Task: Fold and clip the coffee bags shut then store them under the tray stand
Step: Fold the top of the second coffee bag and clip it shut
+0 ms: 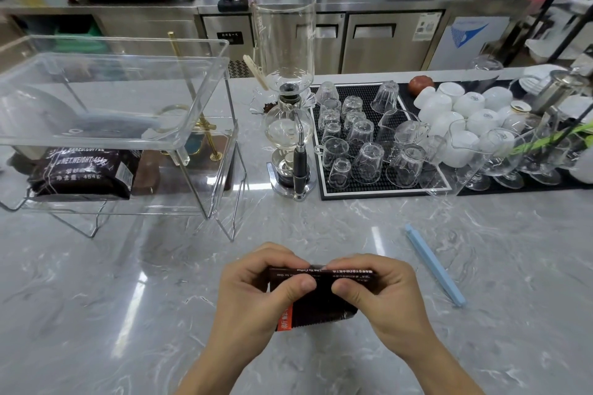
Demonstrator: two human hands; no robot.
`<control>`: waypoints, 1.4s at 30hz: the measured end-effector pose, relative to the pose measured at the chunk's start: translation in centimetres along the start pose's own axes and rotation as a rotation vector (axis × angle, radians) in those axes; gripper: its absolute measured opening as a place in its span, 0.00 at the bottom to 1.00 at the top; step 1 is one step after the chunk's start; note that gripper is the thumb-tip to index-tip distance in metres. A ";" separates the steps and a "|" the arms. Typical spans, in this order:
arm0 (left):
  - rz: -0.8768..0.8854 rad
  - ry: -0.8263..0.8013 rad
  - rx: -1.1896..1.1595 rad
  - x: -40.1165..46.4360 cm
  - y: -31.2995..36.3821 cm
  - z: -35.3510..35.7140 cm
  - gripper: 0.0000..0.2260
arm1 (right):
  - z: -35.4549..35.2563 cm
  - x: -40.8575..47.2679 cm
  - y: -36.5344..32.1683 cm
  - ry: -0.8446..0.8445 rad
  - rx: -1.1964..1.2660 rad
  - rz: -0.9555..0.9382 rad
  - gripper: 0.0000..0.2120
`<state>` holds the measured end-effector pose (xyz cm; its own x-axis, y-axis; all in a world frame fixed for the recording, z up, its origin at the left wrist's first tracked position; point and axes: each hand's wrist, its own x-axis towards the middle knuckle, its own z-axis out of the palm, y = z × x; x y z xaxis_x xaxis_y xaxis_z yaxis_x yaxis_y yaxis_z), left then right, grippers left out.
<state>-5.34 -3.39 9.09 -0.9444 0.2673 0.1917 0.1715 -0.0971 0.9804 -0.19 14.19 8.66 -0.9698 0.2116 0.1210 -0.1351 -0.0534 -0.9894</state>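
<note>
The dark coffee bag (316,298) stands near the front middle of the bench (96,298), its top pinched between both hands. The left hand (256,292) and right hand (378,292) each grasp the folded top, thumbs pressing it. To do this well, I judge the fold should stay flat, tight and even before clipping. One blue clip (433,264) lies to the right; one second bag (83,171) lies under the one tray stand (205,125), far left.
</note>
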 end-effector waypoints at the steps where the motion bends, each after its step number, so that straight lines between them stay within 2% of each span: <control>1: 0.003 0.009 0.002 0.0 -0.1 0.1 0.04 | 0.1 0.0 0.0 0.008 0.002 -0.006 0.09; 7: 0.046 0.098 0.092 -0.5 -0.9 1.3 0.00 | 1.0 0.0 0.8 0.052 0.017 -0.059 0.10; 11: 0.058 0.150 0.116 -0.4 -1.3 1.9 0.06 | 1.5 0.2 1.5 0.069 -0.021 -0.088 0.05; 15: 0.048 0.126 0.103 -0.1 -1.6 2.0 0.07 | 1.7 0.4 1.6 0.062 -0.018 -0.097 0.02; 18: 0.057 0.069 0.098 0.0 -1.9 1.8 0.07 | 1.8 0.5 1.7 0.056 -0.011 -0.092 0.15; 20: 0.068 0.041 0.111 0.1 -1.9 1.7 0.07 | 1.8 0.6 1.8 0.048 -0.007 -0.087 0.18; 23: 0.080 0.043 0.126 0.3 -2.0 1.7 0.12 | 1.9 0.8 2.0 0.051 -0.040 -0.100 0.17; 26: 0.087 0.077 0.129 0.3 -2.2 2.0 0.15 | 2.1 0.9 2.0 0.073 -0.100 -0.123 0.12; 33: 0.149 0.162 0.191 0.0 -3.0 2.4 0.26 | 2.4 0.7 2.8 0.154 -0.233 -0.164 0.20; 35: 0.168 0.198 0.216 -0.1 -3.4 2.4 0.30 | 2.4 0.6 3.2 0.178 -0.271 -0.184 0.25; 42: 0.233 0.264 0.359 0.0 -3.2 2.7 0.27 | 2.5 0.6 3.6 0.230 -0.401 -0.292 0.24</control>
<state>-5.10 -0.46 6.11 -0.9002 0.0215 0.4350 0.4285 0.2232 0.8755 -1.79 11.66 5.34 -0.8281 0.3726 0.4189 -0.2601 0.4065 -0.8758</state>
